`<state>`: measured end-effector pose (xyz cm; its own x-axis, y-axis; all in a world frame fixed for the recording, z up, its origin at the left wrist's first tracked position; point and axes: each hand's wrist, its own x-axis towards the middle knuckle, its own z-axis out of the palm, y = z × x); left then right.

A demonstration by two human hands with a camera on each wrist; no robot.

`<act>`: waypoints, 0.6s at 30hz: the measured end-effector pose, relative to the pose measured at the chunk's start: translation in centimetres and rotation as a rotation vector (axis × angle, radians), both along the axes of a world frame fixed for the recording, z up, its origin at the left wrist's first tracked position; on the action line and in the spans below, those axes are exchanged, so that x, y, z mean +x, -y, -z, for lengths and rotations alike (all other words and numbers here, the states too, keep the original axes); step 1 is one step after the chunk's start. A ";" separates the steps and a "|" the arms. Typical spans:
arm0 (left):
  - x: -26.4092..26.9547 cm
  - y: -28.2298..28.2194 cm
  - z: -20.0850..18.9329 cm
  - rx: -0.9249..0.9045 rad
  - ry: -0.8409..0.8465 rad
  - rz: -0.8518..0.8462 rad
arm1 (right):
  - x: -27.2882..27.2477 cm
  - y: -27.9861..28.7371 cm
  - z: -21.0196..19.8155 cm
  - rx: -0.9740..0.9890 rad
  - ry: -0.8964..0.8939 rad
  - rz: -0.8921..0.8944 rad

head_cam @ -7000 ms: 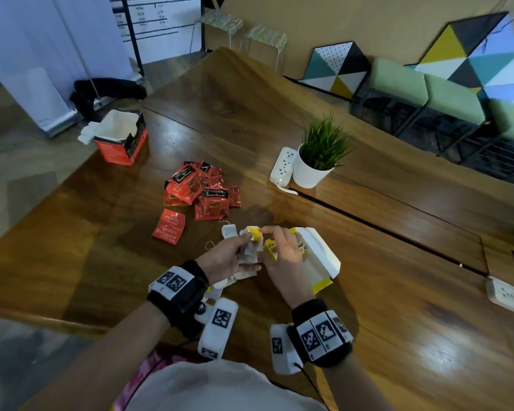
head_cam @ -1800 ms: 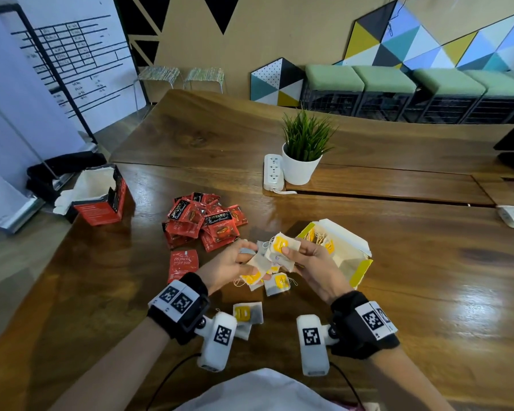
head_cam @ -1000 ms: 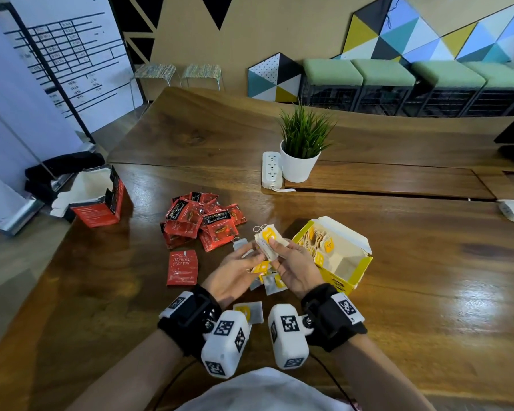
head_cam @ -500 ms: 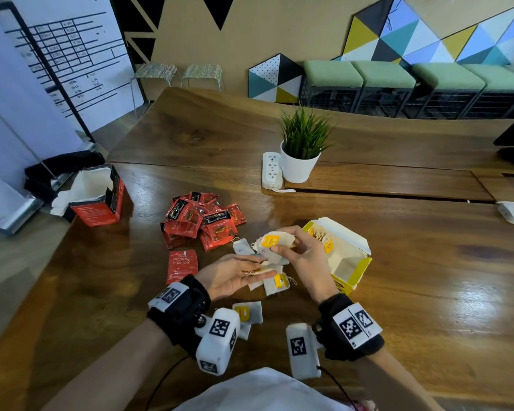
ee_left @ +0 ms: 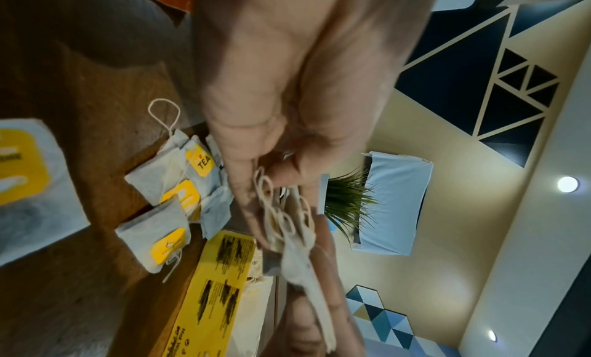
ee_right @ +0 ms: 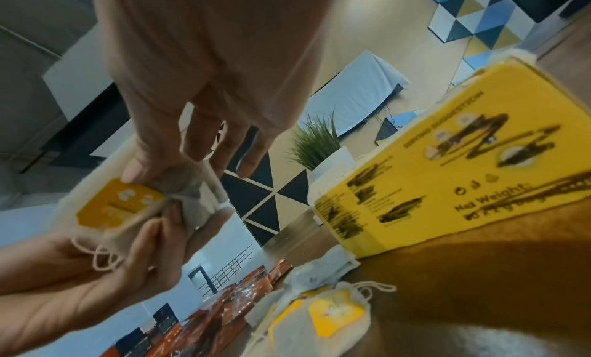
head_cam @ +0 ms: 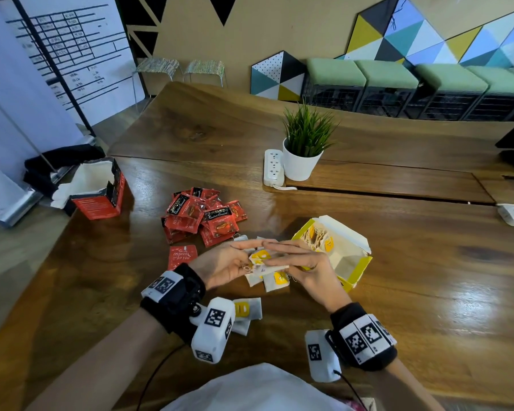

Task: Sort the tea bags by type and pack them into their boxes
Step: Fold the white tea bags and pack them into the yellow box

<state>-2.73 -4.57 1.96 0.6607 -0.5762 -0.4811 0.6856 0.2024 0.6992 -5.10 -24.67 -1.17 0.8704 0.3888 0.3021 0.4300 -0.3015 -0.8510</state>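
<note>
Between both hands I hold a small bundle of white tea bags with yellow tags (head_cam: 261, 256) just above the table. My left hand (head_cam: 244, 247) lies palm up under it, thumb on top, loose strings (ee_left: 275, 211) across the fingers. My right hand (head_cam: 282, 253) pinches the bundle (ee_right: 128, 208) with the thumb on a yellow tag. The open yellow box (head_cam: 353, 274) stands right behind the right hand, with several bags inside. More yellow-tag bags (head_cam: 276, 281) lie under the hands. Red sachets (head_cam: 202, 215) are piled to the far left.
An open red box (head_cam: 98, 188) stands at the table's left edge. One red sachet (head_cam: 182, 256) lies alone near my left wrist, and a loose tea bag (head_cam: 247, 310) beside the wrist camera. A potted plant (head_cam: 304, 149) and power strip (head_cam: 273, 167) sit further back.
My right hand has come back from the yellow box toward the left hand. Both hands now close together on the bundle of tea bags, lower and nearer the loose bags.
</note>
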 end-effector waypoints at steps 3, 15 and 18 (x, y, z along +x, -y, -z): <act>0.3 -0.3 -0.3 0.045 0.064 0.003 | -0.1 -0.3 -0.6 0.063 -0.022 -0.013; 0.2 1.2 -0.3 0.170 0.056 0.014 | 1.7 -0.9 -3.0 0.005 -0.391 0.191; 0.1 1.5 -0.3 0.159 0.070 -0.011 | 2.1 -1.2 -2.5 -0.161 -0.348 0.310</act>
